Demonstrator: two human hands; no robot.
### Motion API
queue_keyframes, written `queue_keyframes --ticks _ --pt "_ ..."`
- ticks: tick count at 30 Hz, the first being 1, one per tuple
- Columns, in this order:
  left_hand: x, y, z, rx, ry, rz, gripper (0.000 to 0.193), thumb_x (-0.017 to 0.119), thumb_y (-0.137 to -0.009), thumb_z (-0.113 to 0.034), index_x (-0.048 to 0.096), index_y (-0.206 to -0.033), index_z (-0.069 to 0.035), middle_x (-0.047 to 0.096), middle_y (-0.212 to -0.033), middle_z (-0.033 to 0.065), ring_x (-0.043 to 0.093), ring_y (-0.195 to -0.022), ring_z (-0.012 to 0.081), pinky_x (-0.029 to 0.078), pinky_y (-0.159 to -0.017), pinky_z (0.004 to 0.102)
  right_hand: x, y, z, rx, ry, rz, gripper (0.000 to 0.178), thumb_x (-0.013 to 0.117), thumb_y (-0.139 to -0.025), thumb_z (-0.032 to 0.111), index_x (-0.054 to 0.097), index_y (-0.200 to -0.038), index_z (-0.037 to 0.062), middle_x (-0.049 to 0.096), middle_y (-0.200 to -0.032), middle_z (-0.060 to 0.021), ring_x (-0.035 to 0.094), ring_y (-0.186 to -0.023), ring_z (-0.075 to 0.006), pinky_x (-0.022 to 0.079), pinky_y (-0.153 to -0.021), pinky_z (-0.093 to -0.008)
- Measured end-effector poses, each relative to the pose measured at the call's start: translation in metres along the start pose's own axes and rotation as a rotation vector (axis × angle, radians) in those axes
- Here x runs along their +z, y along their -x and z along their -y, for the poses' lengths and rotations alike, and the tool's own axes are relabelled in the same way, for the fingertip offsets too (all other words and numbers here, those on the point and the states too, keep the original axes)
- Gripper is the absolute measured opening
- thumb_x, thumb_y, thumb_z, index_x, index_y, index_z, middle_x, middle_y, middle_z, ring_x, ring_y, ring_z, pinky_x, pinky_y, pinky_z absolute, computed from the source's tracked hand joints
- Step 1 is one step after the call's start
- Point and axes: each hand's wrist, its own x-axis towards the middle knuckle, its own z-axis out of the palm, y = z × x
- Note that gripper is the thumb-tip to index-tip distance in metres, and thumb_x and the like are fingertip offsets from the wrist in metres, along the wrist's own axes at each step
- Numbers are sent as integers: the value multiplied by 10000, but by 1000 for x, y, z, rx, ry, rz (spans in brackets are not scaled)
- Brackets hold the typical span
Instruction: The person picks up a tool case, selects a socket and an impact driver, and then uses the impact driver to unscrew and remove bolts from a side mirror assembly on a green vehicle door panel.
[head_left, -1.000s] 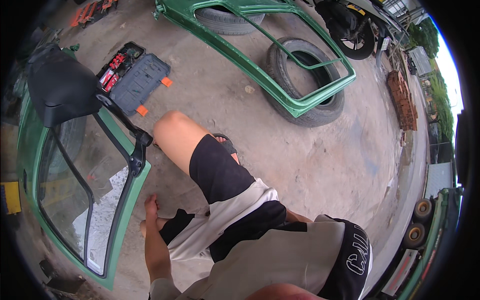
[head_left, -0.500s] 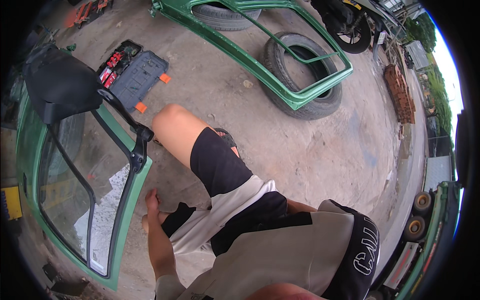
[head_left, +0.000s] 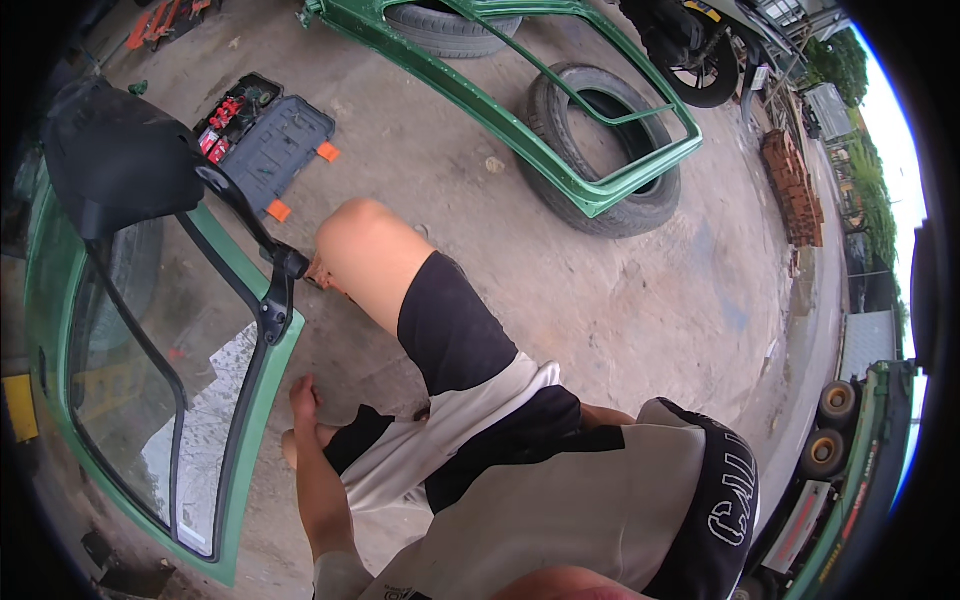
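My left hand hangs low beside my left knee, just right of a green vehicle door and apart from it. Its fingers look loosely curled, and nothing shows in them. The door has a glass window with a dark seal, and a black mirror on a curved bracket is fixed to its frame. Of my right arm only a short stretch of forearm shows beyond my shorts; the right hand is out of sight.
An open tool case with red items lies on the concrete beyond my raised knee. A second green door frame rests across tyres. A motorcycle, stacked bricks and a green truck stand farther right.
My raised knee has swung slightly to the right, and the sandalled foot behind it is now mostly hidden. My left hand stays in nearly the same place.
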Motion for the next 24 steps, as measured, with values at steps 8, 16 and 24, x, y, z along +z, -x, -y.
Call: queue_keyframes --ticks 8,16,24 --pt "7 -10 -2 -27 9 10 201 611 -987 -278 574 -876 -113 499 -651 -9 488 -497 114 402 -445 282 10 5 -2 26 -8 -5 260 576 -972 195 667 -1193 94 670 -1022 -39 601 -845 -159 503 -725 -300" --pt "11 -16 -8 -35 -40 28 199 606 -995 -300 599 -940 -109 510 -667 -13 504 -510 104 412 -454 261 17 4 -8 27 -31 -7 253 567 -974 195 670 -1184 95 669 -1007 -32 597 -827 -153 499 -709 -298" --pt "2 -11 -5 -34 -1 44 202 618 -989 -293 620 -991 -91 551 -688 0 536 -530 112 451 -483 266 19 -7 -5 8 -17 14 248 559 -977 194 673 -1174 96 668 -992 -24 593 -808 -147 494 -694 -295"
